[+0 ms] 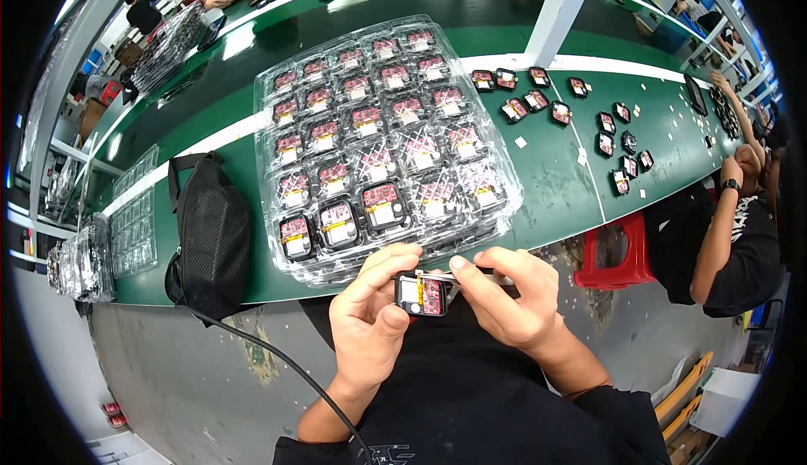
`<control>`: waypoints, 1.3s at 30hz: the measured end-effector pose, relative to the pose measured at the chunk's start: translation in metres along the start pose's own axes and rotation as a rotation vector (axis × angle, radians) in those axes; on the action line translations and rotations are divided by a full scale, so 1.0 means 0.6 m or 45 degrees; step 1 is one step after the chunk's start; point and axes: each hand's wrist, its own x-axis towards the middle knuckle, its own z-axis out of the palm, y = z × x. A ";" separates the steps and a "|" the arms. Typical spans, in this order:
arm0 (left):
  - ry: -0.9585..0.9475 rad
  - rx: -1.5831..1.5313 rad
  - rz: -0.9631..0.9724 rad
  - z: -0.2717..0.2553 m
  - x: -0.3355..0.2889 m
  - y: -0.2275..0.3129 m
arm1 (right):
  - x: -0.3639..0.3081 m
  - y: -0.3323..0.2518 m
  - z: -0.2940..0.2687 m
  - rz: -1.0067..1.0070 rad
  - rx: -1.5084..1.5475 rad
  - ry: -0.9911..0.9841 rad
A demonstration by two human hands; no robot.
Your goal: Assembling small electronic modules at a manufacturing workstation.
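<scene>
Gripping the black-cased circuit module [422,294] just off the green table [546,196], the left hand [368,322] clamped its 9 o'clock side; from 3 o'clock, the right hand [517,301] pinched a slim metallic tool [439,277]. Steady support and light tool pressure seemed best. Clear trays [504,182] lay toward 12 o'clock.

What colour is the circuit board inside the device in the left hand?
The circuit board is red, with small pale marks; the head view shows it best.
</scene>
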 end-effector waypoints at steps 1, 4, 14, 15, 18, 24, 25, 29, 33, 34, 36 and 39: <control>-0.005 0.005 -0.003 0.001 0.000 0.000 | 0.000 0.000 0.000 -0.013 -0.006 -0.007; -0.011 0.007 -0.018 0.002 -0.002 -0.001 | -0.007 0.001 0.000 -0.016 0.016 -0.048; -0.010 0.062 0.017 -0.004 0.003 0.000 | 0.017 -0.013 -0.004 0.397 0.460 -0.170; -0.011 0.073 0.015 -0.004 0.002 0.001 | 0.018 -0.013 -0.005 0.393 0.447 -0.177; -0.004 0.104 0.001 -0.008 -0.001 0.000 | 0.015 -0.012 -0.004 0.378 0.391 -0.184; 0.007 0.118 0.011 -0.004 0.000 0.000 | 0.011 -0.016 -0.005 0.387 0.328 -0.197; -0.004 0.124 0.007 -0.007 -0.001 0.000 | 0.012 -0.016 -0.006 0.408 0.363 -0.187; -0.028 0.170 0.014 -0.009 -0.002 0.001 | 0.014 -0.015 -0.011 0.420 0.401 -0.215; -0.028 0.157 0.022 -0.003 -0.004 0.003 | 0.010 -0.017 -0.009 0.426 0.404 -0.217; -0.022 0.149 0.018 -0.003 -0.005 0.004 | 0.009 -0.019 -0.007 0.433 0.406 -0.210; -0.019 0.125 0.020 0.001 -0.005 0.002 | 0.006 -0.023 0.000 0.441 0.384 -0.165; -0.015 0.117 0.012 0.004 -0.005 0.005 | 0.007 -0.029 0.001 0.427 0.303 -0.121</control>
